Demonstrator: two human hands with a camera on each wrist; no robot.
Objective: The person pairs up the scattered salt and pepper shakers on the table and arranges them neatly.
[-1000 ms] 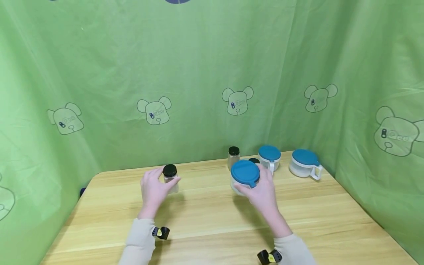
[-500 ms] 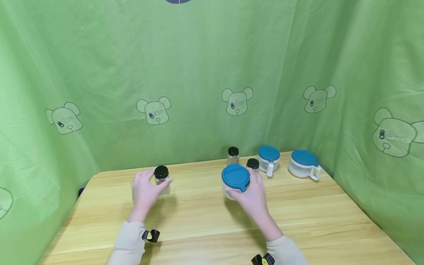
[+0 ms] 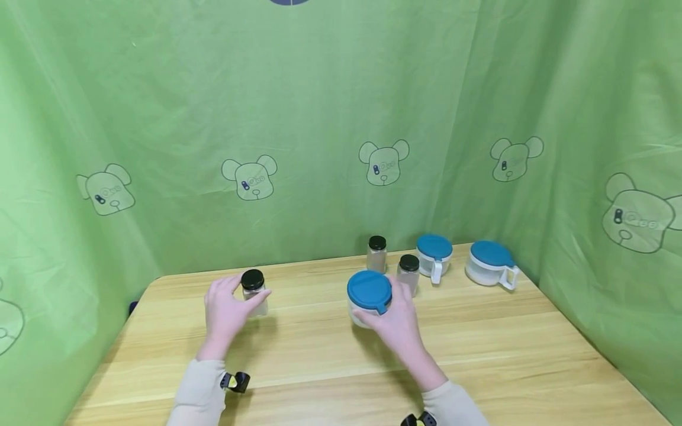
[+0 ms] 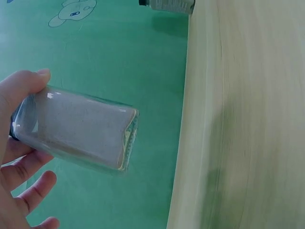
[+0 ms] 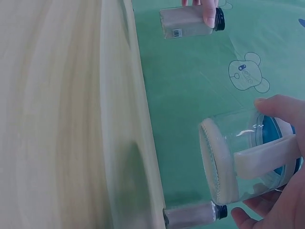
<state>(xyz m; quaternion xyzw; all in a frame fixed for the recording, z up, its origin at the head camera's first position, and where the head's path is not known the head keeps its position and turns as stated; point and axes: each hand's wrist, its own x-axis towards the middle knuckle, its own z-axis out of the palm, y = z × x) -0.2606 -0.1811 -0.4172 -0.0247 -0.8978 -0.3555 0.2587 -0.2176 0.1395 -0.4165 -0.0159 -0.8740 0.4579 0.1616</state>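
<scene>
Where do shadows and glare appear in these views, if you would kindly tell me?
Head view: soft shadows fall on the wooden table below the black-lidded jar in the left hand and the blue-lidded canister in the right hand; left wrist view: small white glints on the jar; right wrist view: bright glare on the canister's clear wall.

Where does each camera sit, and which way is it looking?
Head: worn on the head, looking forward and down at the table and green curtain; left hand, right hand and both sleeves show.
Left wrist: on that wrist, looking at the held black-lidded jar; part of the left hand shows.
Right wrist: on that wrist, looking at the held blue-lidded pot; part of each hand shows.
Shared: both wrist views show that jar and part of the left hand.
</scene>
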